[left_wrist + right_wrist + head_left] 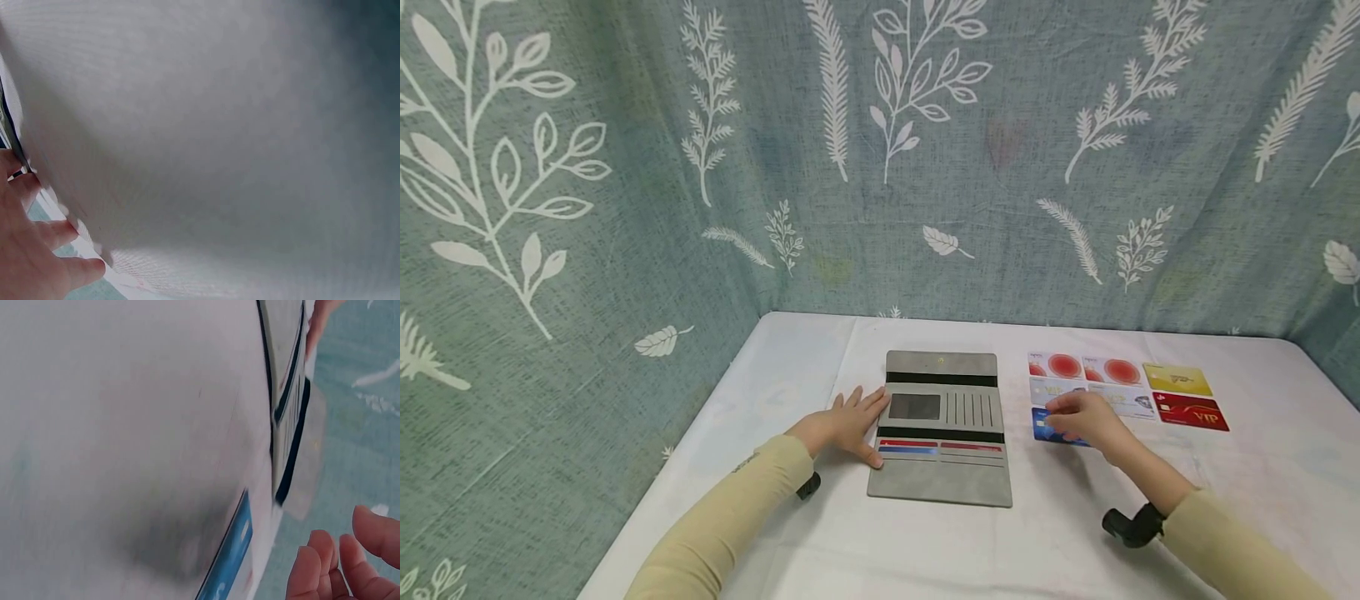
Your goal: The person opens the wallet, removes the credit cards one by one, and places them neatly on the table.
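Note:
A grey wallet lies unfolded on the table, with a red card and a blue card tucked in its lower slots. My left hand rests at the wallet's left edge, fingers spread and thumb touching it. To the right, my right hand is over a loose blue bank card, its fingers loosely bent. In the right wrist view the blue card lies on the cloth, apart from the right fingertips, and nothing shows between them.
Above the blue card are two red-and-white cards, pale VIP cards, a gold card and a red VIP card. White cloth covers the table. A patterned curtain hangs behind and at the left.

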{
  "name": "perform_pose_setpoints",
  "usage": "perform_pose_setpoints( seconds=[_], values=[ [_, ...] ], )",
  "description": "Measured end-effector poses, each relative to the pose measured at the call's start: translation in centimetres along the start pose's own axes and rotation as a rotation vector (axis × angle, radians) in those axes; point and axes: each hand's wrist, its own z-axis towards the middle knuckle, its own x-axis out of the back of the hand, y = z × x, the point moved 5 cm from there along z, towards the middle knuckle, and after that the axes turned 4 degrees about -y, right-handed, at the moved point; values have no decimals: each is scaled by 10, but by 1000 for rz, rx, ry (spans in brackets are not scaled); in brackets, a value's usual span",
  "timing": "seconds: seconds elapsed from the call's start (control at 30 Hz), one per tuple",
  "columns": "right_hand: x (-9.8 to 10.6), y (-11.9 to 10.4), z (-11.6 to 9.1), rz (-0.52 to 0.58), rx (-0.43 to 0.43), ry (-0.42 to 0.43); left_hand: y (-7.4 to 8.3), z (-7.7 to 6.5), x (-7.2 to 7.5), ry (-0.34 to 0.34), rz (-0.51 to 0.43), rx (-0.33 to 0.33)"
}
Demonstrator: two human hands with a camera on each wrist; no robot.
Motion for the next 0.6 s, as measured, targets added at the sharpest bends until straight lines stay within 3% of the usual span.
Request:
perform_pose_setpoints(
  seconds=[0.6],
  values=[
    [-49,-17,9,-68,87,-57,1,0,1,2,-12,1]
  ],
)
